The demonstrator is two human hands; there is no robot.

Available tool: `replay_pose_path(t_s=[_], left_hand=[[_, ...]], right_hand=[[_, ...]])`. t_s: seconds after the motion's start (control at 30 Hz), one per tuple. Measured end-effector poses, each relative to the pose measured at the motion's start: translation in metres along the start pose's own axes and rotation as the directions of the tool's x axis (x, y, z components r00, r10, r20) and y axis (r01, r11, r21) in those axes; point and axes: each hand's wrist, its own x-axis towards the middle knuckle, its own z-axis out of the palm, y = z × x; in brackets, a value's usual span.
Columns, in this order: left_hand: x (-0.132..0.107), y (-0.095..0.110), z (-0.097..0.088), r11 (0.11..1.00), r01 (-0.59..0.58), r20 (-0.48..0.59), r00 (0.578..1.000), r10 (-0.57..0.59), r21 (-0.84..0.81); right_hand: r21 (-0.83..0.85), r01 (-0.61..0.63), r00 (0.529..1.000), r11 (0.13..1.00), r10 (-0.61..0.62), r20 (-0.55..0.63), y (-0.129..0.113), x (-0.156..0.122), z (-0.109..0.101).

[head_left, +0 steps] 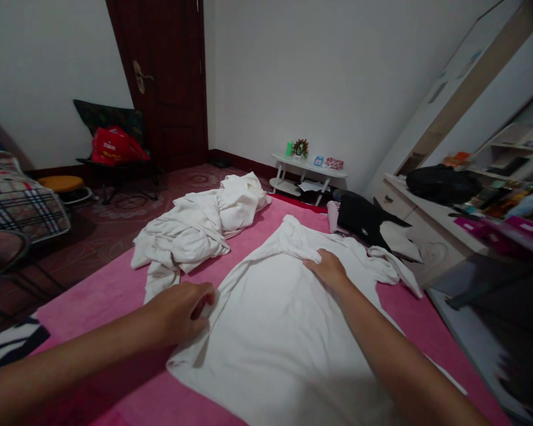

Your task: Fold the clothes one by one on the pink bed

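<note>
A white shirt (275, 319) lies spread on a pink bed cover (426, 322), with a sleeve stretched out at its far right. At the shirt's left edge, my left hand (182, 310) is closed, its thumb and fingers pinching the cloth. My right hand (329, 269) reaches farther across and grips a fold of the same shirt near its upper middle. The cloth between the hands is lightly creased. Beyond my left hand rests a crumpled heap of white clothes (195, 228), close to the shirt's left side.
A black and white garment (362, 219) lies at the bed's far right corner. Behind stands a small white table (308, 165) with a plant. A cabinet (426, 222) flanks the right side. Farther left are a chair with a red bag (115, 146) and a yellow stool (62, 183).
</note>
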Motion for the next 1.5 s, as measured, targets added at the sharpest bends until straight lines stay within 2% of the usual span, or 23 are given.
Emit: replay_pose_path(t_s=[0.1,0.2,0.27,0.33,0.4,0.47,0.53,0.57,0.67,0.7,0.73,0.77,0.8,0.83,0.87,0.93,1.03,1.17,1.37,1.5], left_hand=[[0.004,0.003,-0.009,0.947,-0.049,0.072,0.995,0.075,-0.317],[0.007,0.024,-0.026,0.766,-0.095,0.091,0.976,0.196,-0.635],[0.009,0.044,-0.036,0.658,-0.124,0.078,0.96,0.269,-0.742],[0.013,0.065,-0.04,0.597,-0.134,0.085,0.942,0.324,-0.791],[0.017,0.086,-0.036,0.559,-0.115,0.123,0.921,0.369,-0.821],[0.023,0.104,-0.021,0.547,-0.093,0.165,0.899,0.405,-0.832],[0.029,0.117,-0.001,0.579,-0.099,0.21,0.871,0.443,-0.81],[0.033,0.123,0.01,0.605,-0.098,0.264,0.837,0.48,-0.79],[0.049,0.136,0.034,0.694,-0.122,0.46,0.665,0.588,-0.71],[0.057,0.14,0.038,0.719,-0.191,0.459,0.655,0.6,-0.668],[0.065,0.142,0.04,0.74,-0.298,0.394,0.696,0.6,-0.602],[0.076,0.144,0.041,0.759,-0.419,0.265,0.76,0.594,-0.499],[0.087,0.145,0.041,0.776,-0.519,0.101,0.805,0.584,-0.358],[0.1,0.144,0.041,0.793,-0.571,-0.053,0.817,0.574,-0.21],[0.113,0.142,0.042,0.81,-0.58,-0.17,0.81,0.562,-0.083],[0.138,0.134,0.048,0.844,-0.532,-0.296,0.796,0.528,0.072],[0.163,0.119,0.065,0.89,-0.425,-0.338,0.823,0.456,0.165],[0.17,0.108,0.083,0.898,-0.386,-0.3,0.849,0.436,0.213],[0.169,0.107,0.086,0.894,-0.389,-0.304,0.843,0.443,0.223],[0.168,0.106,0.084,0.891,-0.409,-0.304,0.838,0.453,0.199]], right_hand=[[0.212,0.008,0.986,0.977,-0.043,0.16,-0.003,0.011,-0.018],[0.408,0.006,0.994,0.913,-0.05,0.098,-0.005,0.025,-0.04],[0.46,0.016,1.0,0.888,-0.015,-0.006,-0.003,0.035,-0.053],[0.41,0.026,0.995,0.911,0.016,-0.1,0.003,0.046,-0.063],[0.326,0.027,0.982,0.945,0.036,-0.186,0.012,0.056,-0.07],[0.205,0.013,0.968,0.979,0.039,-0.247,0.023,0.061,-0.074],[0.06,-0.017,0.96,0.998,0.033,-0.277,0.034,0.063,-0.075],[-0.017,-0.037,0.959,0.999,0.031,-0.281,0.038,0.062,-0.074],[-0.23,-0.067,0.967,0.971,0.007,-0.254,0.044,0.059,-0.066],[-0.285,-0.052,0.971,0.957,-0.018,-0.239,0.043,0.058,-0.062],[-0.33,-0.022,0.973,0.944,-0.055,-0.222,0.04,0.057,-0.058],[-0.365,0.022,0.974,0.931,-0.102,-0.202,0.036,0.057,-0.053],[-0.39,0.076,0.972,0.918,-0.156,-0.177,0.03,0.057,-0.047],[-0.405,0.138,0.967,0.904,-0.212,-0.143,0.023,0.057,-0.041],[-0.411,0.204,0.958,0.889,-0.267,-0.101,0.016,0.058,-0.034],[-0.404,0.329,0.932,0.853,-0.362,-0.006,0.004,0.059,-0.019],[-0.384,0.438,0.896,0.813,-0.429,0.115,-0.004,0.064,0.005],[-0.402,0.382,0.924,0.832,-0.337,0.181,0.002,0.086,0.026],[-0.431,0.235,0.968,0.871,-0.17,0.184,-0.008,0.123,0.035],[-0.373,0.319,0.944,0.871,-0.256,0.21,-0.018,0.118,0.043]])
